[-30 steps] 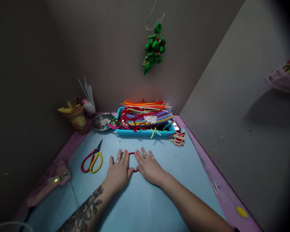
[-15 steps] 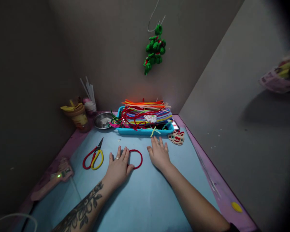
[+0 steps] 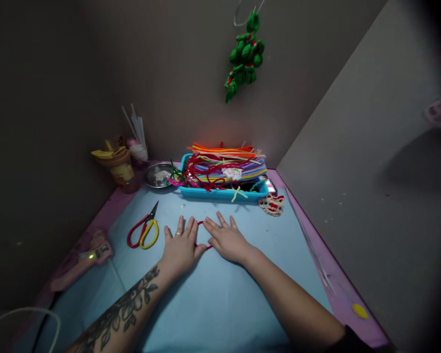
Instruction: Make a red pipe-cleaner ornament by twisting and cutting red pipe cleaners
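A red pipe-cleaner ring [image 3: 200,223] lies on the light blue table covering [image 3: 213,304], mostly hidden beneath both hands; only short bits show between them. My left hand [image 3: 181,247] rests flat over the ring's left side, fingers spread, a finger ring on one of them. Palm down on the right side of the loop is my right hand [image 3: 228,239], its fingers also stretched out. The two hands nearly touch at the thumbs. Scissors [image 3: 146,230] with one red and one yellow handle lie left of my left hand.
Behind the hands stands a blue tray [image 3: 224,194] of colourful pipe cleaners, beside a metal bowl [image 3: 160,175] of small white pieces. A pink glue gun [image 3: 84,262] with a green light lies left. A knitted-looking ornament [image 3: 272,205] sits right of the tray; a green decoration [image 3: 245,56] hangs above.
My right hand has moved left onto the right side of the red ring, covering it. My left hand stays on its left side. The camera view has shifted slightly.
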A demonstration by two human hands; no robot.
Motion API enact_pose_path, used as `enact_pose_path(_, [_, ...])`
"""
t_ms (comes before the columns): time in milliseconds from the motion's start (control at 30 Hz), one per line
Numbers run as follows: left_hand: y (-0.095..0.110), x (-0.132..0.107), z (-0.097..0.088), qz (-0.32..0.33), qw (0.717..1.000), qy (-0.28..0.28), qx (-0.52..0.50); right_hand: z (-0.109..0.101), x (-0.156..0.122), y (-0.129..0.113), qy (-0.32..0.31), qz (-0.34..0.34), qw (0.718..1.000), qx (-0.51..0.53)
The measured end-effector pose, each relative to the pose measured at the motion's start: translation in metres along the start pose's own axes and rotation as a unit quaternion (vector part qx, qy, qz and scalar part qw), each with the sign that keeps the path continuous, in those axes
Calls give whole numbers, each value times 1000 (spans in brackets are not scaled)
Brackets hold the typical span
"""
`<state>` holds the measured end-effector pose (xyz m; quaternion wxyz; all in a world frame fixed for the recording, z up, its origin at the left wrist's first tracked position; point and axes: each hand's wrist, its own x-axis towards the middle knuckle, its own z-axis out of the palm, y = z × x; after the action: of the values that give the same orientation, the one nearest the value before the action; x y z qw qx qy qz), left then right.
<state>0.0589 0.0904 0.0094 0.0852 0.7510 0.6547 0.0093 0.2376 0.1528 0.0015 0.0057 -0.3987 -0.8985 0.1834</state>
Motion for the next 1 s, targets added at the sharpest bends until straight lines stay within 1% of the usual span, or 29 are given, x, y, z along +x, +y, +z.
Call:
enact_pose_path(133, [-2, 1, -3, 7, 999, 33, 17, -1, 1, -1, -12, 12, 1000, 2])
enact_pose_path(233, [-2, 2, -10, 17, 999, 42, 30, -3, 2, -7, -1, 18, 1000, -6])
enact_pose_path(400, [-3, 0, -14, 21, 998, 50, 27, -8, 3, -13, 30, 10, 999, 6])
enact_pose_path(500, [-4, -1, -11, 19, 998, 60, 23, -13, 7, -13, 81, 14, 996, 22])
enact_pose_path(600, [-6, -1, -9, 8, 999, 50, 10, -17, 17, -14, 132, 35, 991, 9])
enact_pose_path(700, [-7, -1, -10, 6, 999, 35, -12, -15, 30, -16, 130, 65, 989, -9])
enact_pose_path(800, [-10, -1, -12, 7, 998, 37, -44, -9, 38, -19, 123, 101, 987, -15])
enact_pose_path(833, [-11, -1, -14, 3, 997, 46, -62, -8, 38, -20, 123, 107, 987, -14])
enact_pose_path(900, [-13, 0, -17, -12, 989, 87, -118, -9, 36, -23, 137, 99, 986, -7])
enact_pose_path(933, [-14, 0, -19, -15, 981, 117, -155, -10, 33, -25, 153, 85, 985, 2])
enact_pose_path(1000, [-15, 1, -23, -10, 955, 177, -238, -16, 26, -29, 202, 44, 978, 30])
